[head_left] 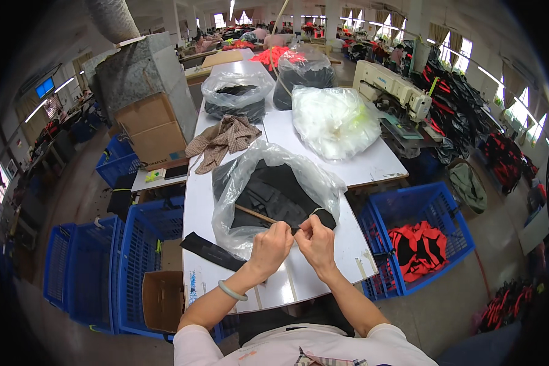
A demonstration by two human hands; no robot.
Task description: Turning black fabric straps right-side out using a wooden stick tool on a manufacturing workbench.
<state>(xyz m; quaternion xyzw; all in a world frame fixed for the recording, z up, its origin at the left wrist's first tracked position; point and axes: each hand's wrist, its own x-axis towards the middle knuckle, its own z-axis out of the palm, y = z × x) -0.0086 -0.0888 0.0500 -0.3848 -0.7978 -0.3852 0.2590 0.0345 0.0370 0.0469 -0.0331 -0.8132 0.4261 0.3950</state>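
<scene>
Both my hands are together over the near rim of an open clear plastic bag with dark fabric pieces in it. My left hand is closed around a thin brown stick, which points up and left over the bag. Fingers pinched, my right hand grips a small black fabric piece whose edge shows above the knuckles. A bit of dark material shows between the two hands; its shape is hidden. Left of my left forearm, a black strip lies on the white table.
Beyond the bag are a brown checked cloth, a bag of dark pieces and a full whitish bag. A sewing machine stands at right. Blue crates flank the table; the right crate holds red-and-black pieces.
</scene>
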